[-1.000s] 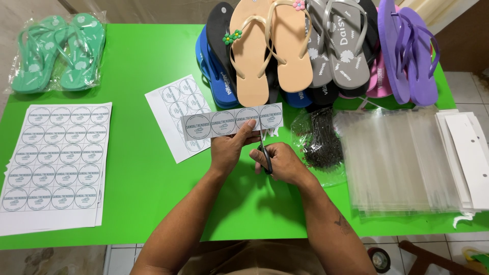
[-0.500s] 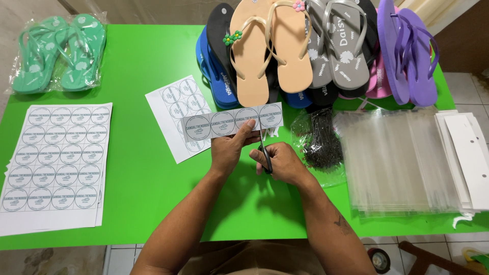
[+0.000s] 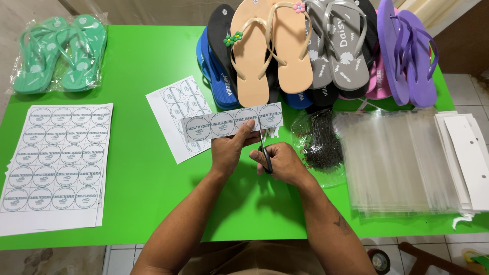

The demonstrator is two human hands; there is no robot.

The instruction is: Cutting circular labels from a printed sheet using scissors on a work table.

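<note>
**Two hands, one strip, scissors mid-cut**

Two hands meet over the green worktop [image 3: 132, 66], and it carries plenty. Far beyond the grip lies a heap of flip-flops [image 3: 316, 51] in tan, grey, black, blue and purple. Well off past the left hand sits a bagged green pair [image 3: 58, 53], with a full sheet of round labels [image 3: 56, 158] nearer the front edge on that side. Out past the right hand lies a stack of clear bags [image 3: 402, 163] beside white card headers [image 3: 471, 153], and just next to that hand a bag of small dark hooks [image 3: 321, 145]. Directly behind the strip lies a part-cut label sheet [image 3: 178, 114].

Now the action: the left hand [image 3: 229, 150] pinches the label strip [image 3: 234, 122] at its lower edge, thumb on top, and holds it up flat. The right hand [image 3: 280, 163] is closed through the handles of the black scissors [image 3: 264, 150], whose blades rise just beside the left thumb and enter the strip between the last two circles. How wide the blades gape cannot be told.

To do this well, I would keep the strip taut and level, run the blades up the white gap clear of both printed rings, keep the thumb off the cutting line, and close in one smooth stroke.
</note>
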